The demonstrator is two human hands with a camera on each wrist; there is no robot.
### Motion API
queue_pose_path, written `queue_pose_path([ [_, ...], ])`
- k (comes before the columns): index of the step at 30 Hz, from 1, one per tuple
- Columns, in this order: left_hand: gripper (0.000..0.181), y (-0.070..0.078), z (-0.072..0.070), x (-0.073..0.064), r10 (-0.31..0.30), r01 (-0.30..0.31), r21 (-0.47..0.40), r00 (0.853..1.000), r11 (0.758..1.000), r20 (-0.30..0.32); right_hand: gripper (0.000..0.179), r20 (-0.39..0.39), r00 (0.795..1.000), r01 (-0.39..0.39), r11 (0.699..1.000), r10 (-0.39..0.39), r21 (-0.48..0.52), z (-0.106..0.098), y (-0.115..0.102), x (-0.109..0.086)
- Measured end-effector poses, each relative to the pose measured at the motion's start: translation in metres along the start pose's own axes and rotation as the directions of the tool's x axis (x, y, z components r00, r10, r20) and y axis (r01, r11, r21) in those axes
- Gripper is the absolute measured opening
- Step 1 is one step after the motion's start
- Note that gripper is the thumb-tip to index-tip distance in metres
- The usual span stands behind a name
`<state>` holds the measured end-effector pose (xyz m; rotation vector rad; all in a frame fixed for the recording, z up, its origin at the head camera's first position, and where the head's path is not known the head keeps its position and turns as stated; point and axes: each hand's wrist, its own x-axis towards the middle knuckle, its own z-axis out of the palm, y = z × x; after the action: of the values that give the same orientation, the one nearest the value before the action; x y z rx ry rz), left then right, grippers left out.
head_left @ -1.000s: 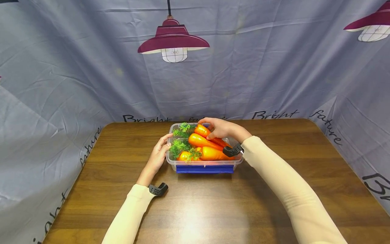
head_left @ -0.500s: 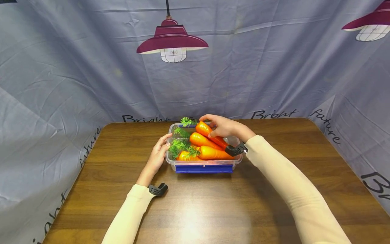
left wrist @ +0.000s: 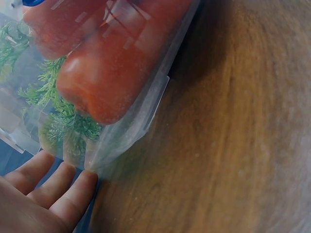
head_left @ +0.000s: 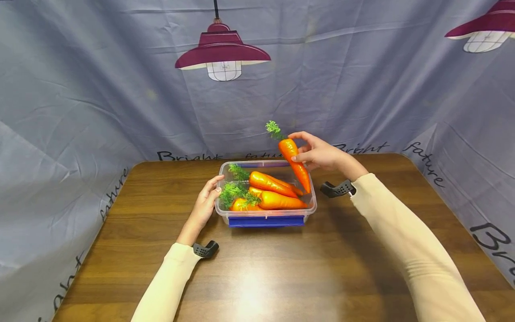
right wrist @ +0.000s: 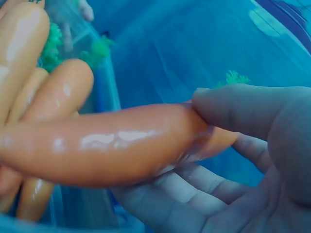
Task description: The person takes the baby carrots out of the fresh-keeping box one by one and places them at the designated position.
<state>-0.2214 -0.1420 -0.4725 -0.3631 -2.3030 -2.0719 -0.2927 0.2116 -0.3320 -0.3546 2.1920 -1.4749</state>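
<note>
My right hand [head_left: 322, 154] pinches an orange carrot [head_left: 295, 163] with a green leafy top, between thumb and fingers. The carrot hangs tilted over the right end of a clear plastic box [head_left: 267, 213], leaves up and tip down near the rim. In the right wrist view, the thumb lies across the thick end of this carrot [right wrist: 112, 145]. Several more carrots [head_left: 281, 201] lie inside the box, leaves toward the left. My left hand [head_left: 204, 203] rests against the box's left side; in the left wrist view its fairly straight fingers [left wrist: 75, 194] touch the clear wall.
The box stands near the back edge of a brown wooden table [head_left: 257, 268], a blue latch [head_left: 266, 221] facing me. Behind and beside the table hangs a grey-blue curtain [head_left: 322, 89] printed with lamps and lettering. Both wrists wear black camera mounts [head_left: 337, 188].
My right hand has lifted the carrot from the back of the box, moving up and to the right, and the carrot now stands steeper. The left hand stays at the box's left side.
</note>
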Motion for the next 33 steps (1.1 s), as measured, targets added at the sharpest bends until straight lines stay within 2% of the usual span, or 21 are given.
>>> queue_pose_path([
  [6,0.046,0.001,-0.003,0.001,0.011,-0.011,0.003,1.000,1.000,0.002,0.068,-0.075,0.997,-0.026,0.993,0.035,0.119,-0.023,0.010,-0.020],
  [13,0.046,0.002,-0.007,0.002,0.020,-0.020,-0.010,1.000,1.000,-0.002,0.067,-0.105,0.992,-0.051,0.990,0.066,0.135,-0.038,0.031,-0.035],
  [25,0.046,0.000,-0.003,0.002,0.011,-0.011,-0.005,1.000,1.000,-0.007,0.060,-0.128,0.988,-0.066,0.983,0.088,0.173,-0.044,0.062,-0.051],
  [33,0.046,0.001,0.001,0.000,0.022,-0.022,-0.025,1.000,0.999,-0.003,0.073,-0.148,0.984,-0.075,0.984,0.099,0.161,-0.042,0.088,-0.055],
])
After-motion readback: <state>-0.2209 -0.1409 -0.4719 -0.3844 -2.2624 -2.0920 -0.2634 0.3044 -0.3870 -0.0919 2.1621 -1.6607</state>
